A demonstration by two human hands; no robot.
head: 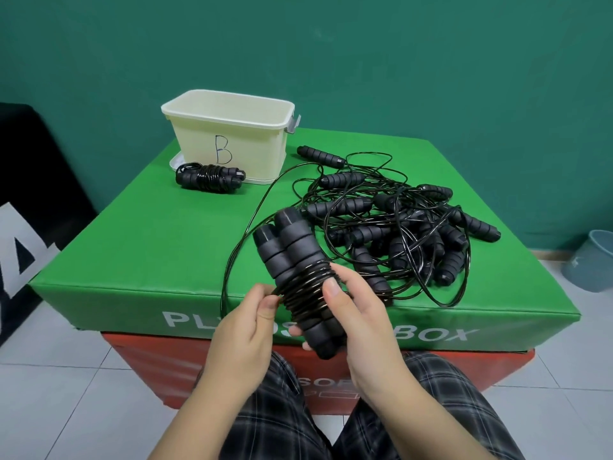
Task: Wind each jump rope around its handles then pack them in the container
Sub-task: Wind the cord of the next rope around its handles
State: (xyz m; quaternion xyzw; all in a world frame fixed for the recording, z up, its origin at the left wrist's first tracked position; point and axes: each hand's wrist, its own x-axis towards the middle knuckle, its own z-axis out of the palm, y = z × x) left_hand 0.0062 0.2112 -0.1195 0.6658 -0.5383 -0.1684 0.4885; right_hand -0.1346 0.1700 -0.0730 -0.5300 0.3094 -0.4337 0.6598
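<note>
Handles (292, 260) of one jump rope, side by side, are gripped by the right hand (361, 323); the left hand (248, 323) pinches the cord (245, 227) beside the coils (many turns). One wound rope (210, 178) lies before the container (232, 134).

— Any writing?
— A hand-drawn "B" on the tub's (229, 141) front wall.
— And the boxes?
— The green box (431, 332) shows "PL…" and "BOX"; the red box (156, 370) shows "SO…", the rest hidden.
</note>
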